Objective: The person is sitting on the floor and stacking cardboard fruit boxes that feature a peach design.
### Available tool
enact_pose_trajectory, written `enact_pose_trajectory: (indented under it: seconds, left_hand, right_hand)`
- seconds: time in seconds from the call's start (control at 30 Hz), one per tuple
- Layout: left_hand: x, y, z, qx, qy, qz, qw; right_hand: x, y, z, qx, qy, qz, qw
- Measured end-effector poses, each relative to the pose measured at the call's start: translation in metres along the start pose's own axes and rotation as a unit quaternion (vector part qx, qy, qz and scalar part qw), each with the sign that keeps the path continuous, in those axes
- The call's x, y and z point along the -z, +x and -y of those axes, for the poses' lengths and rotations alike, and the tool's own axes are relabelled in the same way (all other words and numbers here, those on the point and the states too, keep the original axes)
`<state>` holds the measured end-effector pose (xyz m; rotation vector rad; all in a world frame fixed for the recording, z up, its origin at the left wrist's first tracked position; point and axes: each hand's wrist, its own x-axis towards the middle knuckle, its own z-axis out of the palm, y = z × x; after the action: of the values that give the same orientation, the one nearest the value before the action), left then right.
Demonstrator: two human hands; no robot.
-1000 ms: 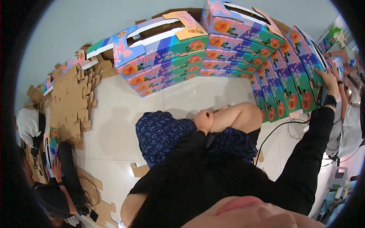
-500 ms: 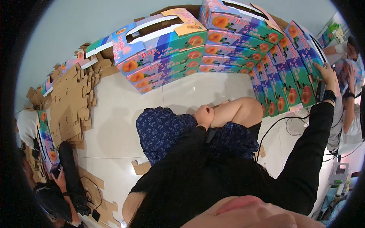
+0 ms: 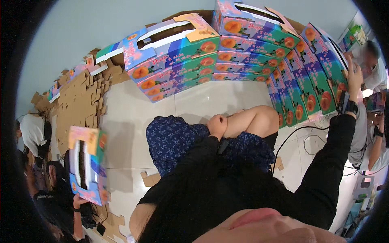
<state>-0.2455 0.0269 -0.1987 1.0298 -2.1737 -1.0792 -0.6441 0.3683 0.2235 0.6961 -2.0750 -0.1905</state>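
My right hand (image 3: 355, 76) reaches out to the right on a black-sleeved arm with a dark wristband. Its fingers are spread against the upper edge of a leaning row of colourful fruit-printed cartons (image 3: 320, 77). My left hand (image 3: 217, 124) is a closed fist resting against my bare knee (image 3: 255, 121), above my blue patterned skirt (image 3: 174, 139). It holds nothing that I can see. More of the same cartons (image 3: 182, 60) are stacked along the back wall.
Flat brown cardboard blanks (image 3: 79, 105) are piled at the left. A seated person at the lower left holds up an open colourful carton (image 3: 86, 164). Another person (image 3: 370, 69) stands at the far right. A black cable (image 3: 302, 131) and a cardboard scrap (image 3: 150, 178) lie on the white tiles.
The person at the lower left has raised a colourful carton into view. My right hand has slid slightly higher on the carton row. My left fist has stayed on my knee.
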Motion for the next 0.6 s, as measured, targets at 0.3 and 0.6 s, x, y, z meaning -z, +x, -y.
enact_pose_trajectory:
  seconds: [0.3, 0.6]
  left_hand:
    - [-0.004, -0.002, -0.003, -0.01, 0.003, 0.008, 1.0]
    - [-0.001, -0.002, -0.012, -0.001, 0.006, -0.004, 1.0]
  right_hand:
    - [0.153, -0.019, 0.216, 0.125, 0.384, 0.02, 0.915]
    - [0.056, -0.083, 0.398, 0.137, 0.676, 0.116, 0.714]
